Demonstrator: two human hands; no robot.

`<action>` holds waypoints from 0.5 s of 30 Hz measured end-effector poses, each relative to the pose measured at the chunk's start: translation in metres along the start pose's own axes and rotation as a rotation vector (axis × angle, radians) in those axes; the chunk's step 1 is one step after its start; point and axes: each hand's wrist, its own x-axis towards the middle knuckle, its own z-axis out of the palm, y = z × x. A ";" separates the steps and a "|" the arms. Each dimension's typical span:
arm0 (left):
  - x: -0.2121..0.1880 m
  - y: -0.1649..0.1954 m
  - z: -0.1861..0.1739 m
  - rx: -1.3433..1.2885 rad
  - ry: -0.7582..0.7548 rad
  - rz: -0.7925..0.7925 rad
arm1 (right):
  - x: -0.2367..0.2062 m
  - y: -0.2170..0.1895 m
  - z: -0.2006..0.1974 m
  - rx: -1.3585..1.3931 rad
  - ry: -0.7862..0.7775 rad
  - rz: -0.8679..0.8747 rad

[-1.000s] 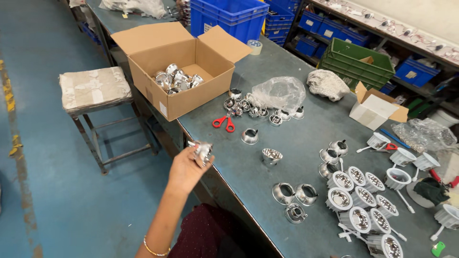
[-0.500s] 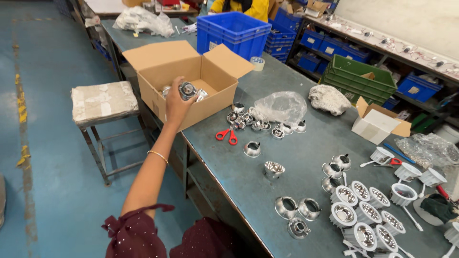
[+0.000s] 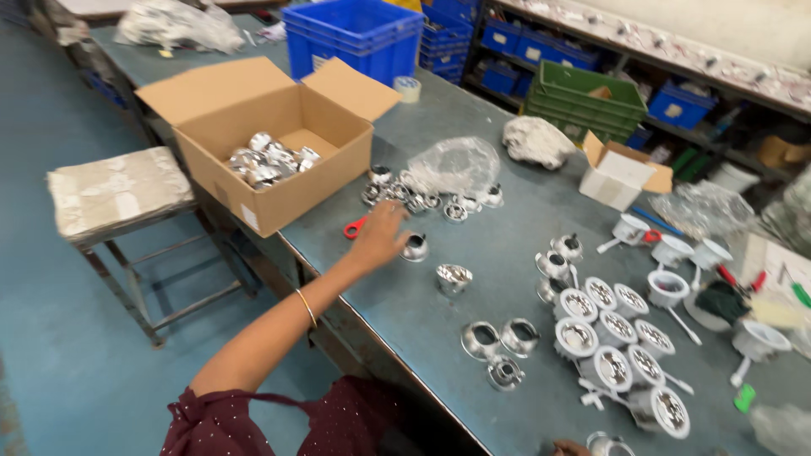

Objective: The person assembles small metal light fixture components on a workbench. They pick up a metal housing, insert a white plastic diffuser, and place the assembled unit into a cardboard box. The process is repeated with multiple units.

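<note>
Left of the cardboard box (image 3: 279, 160), a padded stool (image 3: 118, 190) stands on the blue floor (image 3: 59, 355). The box sits on the grey surface (image 3: 507, 219), holding shiny reflector cups. Right of the box, the left hand (image 3: 378, 236) reaches out, fingers loosely spread, touching a silver reflector cup (image 3: 414, 247); red scissors (image 3: 356, 226) lie beside it. Far right of the box stand white lamp housings (image 3: 608, 329). The right hand is barely visible; its grip cannot be told.

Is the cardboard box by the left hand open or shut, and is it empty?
Open and not empty: the cardboard box has its flaps folded outward, and shiny metal reflector cups lie piled inside on its bottom.
</note>
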 end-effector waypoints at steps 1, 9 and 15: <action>-0.007 0.018 0.011 -0.048 -0.053 -0.026 | -0.007 0.000 -0.002 0.027 0.038 -0.050; -0.006 0.075 0.013 -0.058 -0.240 -0.089 | -0.120 -0.049 -0.048 0.271 0.165 -0.324; -0.053 0.177 -0.018 -0.501 -0.483 0.118 | -0.165 -0.100 -0.075 0.339 0.096 -0.216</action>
